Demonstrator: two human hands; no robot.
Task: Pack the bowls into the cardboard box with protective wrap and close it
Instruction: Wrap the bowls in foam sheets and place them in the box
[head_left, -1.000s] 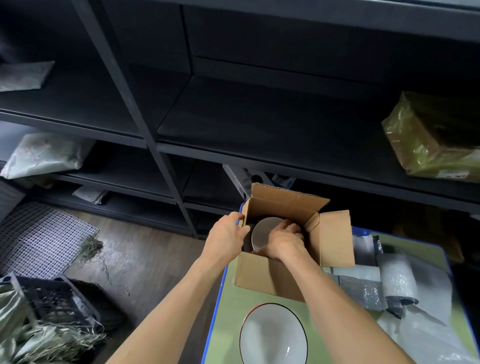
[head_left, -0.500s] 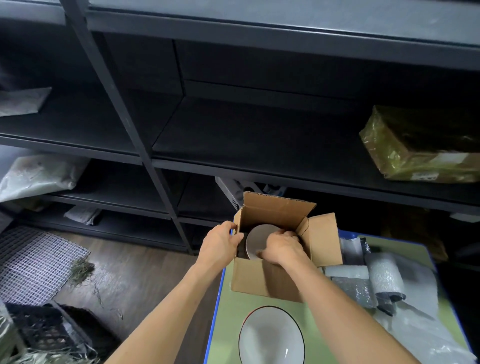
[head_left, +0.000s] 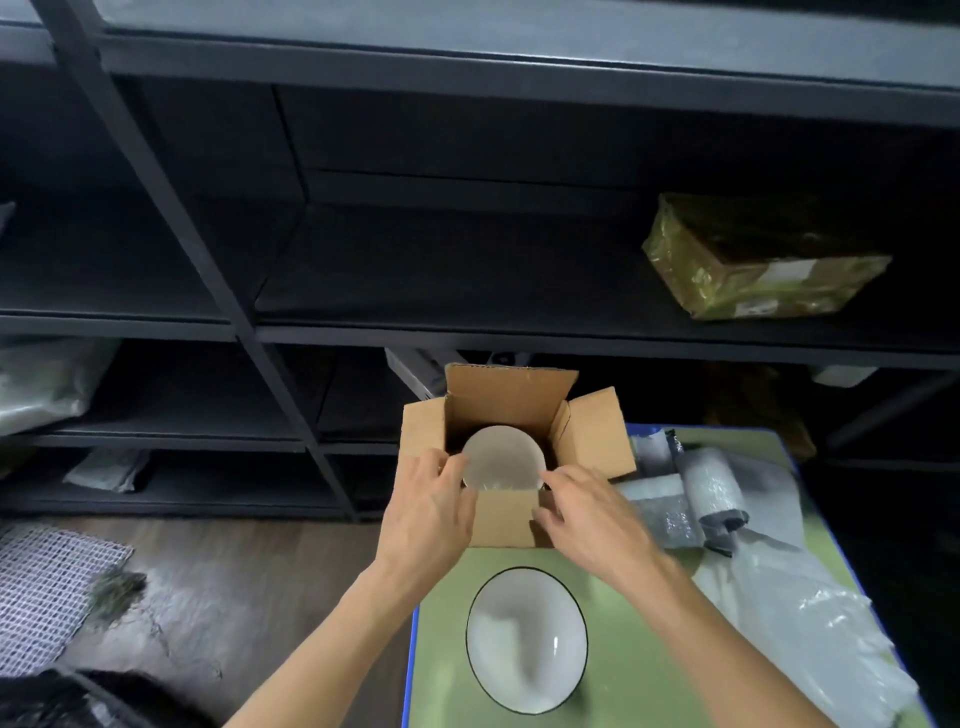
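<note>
Matt brown cardboard is seen in the box (head_left: 506, 517); glossy white glaze on the bowl (head_left: 525, 639); crinkled plastic in the wrap (head_left: 714, 486).

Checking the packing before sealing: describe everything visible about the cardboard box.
The cardboard box is plain brown board, open on top, standing upright at the far left corner of the green table. Its back flap stands up and the two side flaps splay outward. A pale bowl lies inside. The left hand and right hand meet its near corners; whether they grip it is unclear.
</note>
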